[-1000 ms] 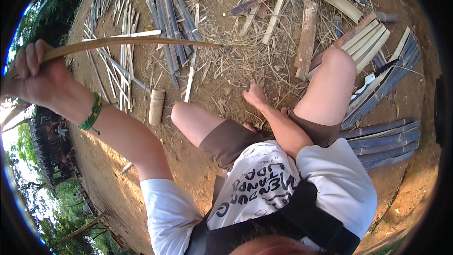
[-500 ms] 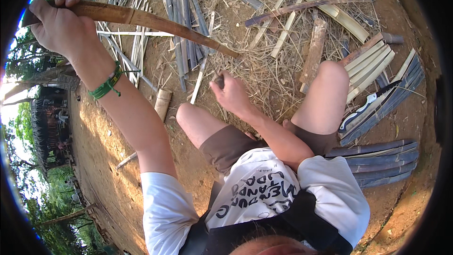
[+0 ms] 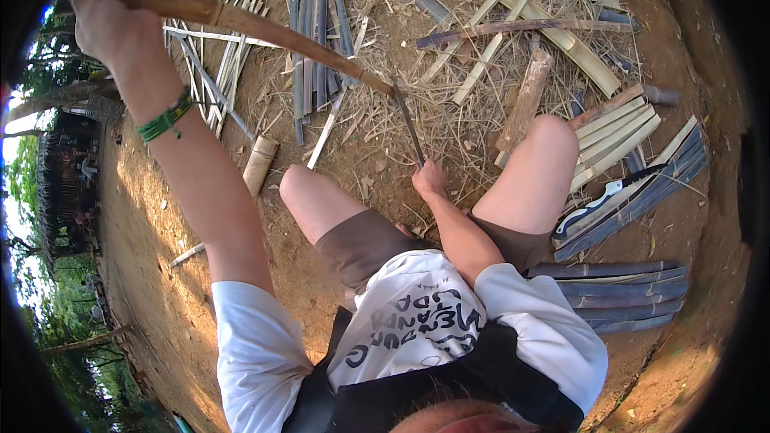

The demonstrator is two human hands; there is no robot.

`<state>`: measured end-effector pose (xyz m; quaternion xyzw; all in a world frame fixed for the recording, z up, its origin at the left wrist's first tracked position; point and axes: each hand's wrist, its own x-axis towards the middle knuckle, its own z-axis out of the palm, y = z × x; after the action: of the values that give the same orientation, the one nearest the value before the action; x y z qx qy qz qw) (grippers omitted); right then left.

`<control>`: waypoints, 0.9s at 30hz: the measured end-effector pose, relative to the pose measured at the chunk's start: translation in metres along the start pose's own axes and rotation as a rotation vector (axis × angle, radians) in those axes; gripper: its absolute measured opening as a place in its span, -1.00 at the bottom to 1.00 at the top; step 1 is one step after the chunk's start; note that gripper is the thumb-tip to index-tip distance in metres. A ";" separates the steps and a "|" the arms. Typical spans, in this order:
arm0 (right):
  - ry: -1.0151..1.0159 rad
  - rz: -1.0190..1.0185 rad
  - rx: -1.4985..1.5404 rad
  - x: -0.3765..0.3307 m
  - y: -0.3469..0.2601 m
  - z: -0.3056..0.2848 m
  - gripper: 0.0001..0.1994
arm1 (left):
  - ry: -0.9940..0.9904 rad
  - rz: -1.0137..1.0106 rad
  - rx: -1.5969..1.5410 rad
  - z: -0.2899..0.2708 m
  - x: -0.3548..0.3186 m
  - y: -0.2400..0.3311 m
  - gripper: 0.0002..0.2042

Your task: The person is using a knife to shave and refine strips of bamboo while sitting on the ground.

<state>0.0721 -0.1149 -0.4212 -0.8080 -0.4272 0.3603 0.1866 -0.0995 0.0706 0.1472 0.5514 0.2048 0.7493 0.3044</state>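
Note:
I sit on bare earth with my knees apart. My left hand (image 3: 104,20), with a green band at the wrist, is raised at the upper left and shut on the thick end of a long brown bamboo strip (image 3: 273,32). The strip slants down to the right over the ground. Its thin dark end (image 3: 409,124) bends sharply down between my knees. There my right hand (image 3: 431,180) is closed around it, close to the ground.
A knife with a pale handle (image 3: 597,204) lies on dark bamboo slats (image 3: 622,293) at my right. Pale split bamboo (image 3: 618,124), a wooden block (image 3: 525,100), a bundle of dark strips (image 3: 317,32) and a short bamboo piece (image 3: 259,164) lie around on straw.
My left hand has swung the strip up and forward. My right hand has left the ground by my knee, reached in and closed on the strip's thin end.

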 end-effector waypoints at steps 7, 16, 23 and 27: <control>0.204 -0.148 0.020 0.016 -0.005 0.017 -0.49 | 0.534 0.068 0.043 -0.089 -0.017 0.064 -0.64; -0.999 -0.417 1.218 -0.041 -0.221 -0.091 -0.10 | 0.593 0.386 -0.190 -0.183 -0.153 0.130 -0.45; -0.665 -0.128 1.537 -0.033 -0.261 -0.065 -0.63 | 0.534 0.041 0.072 -0.122 -0.318 0.000 -0.53; -0.540 -0.141 1.400 -0.005 -0.245 -0.086 -0.49 | 0.303 -0.405 0.060 -0.149 -0.396 0.013 -0.53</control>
<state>-0.0021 0.0197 -0.2123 -0.3550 -0.1802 0.7204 0.5679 -0.1624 -0.2047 -0.1676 0.3892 0.3766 0.7407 0.3976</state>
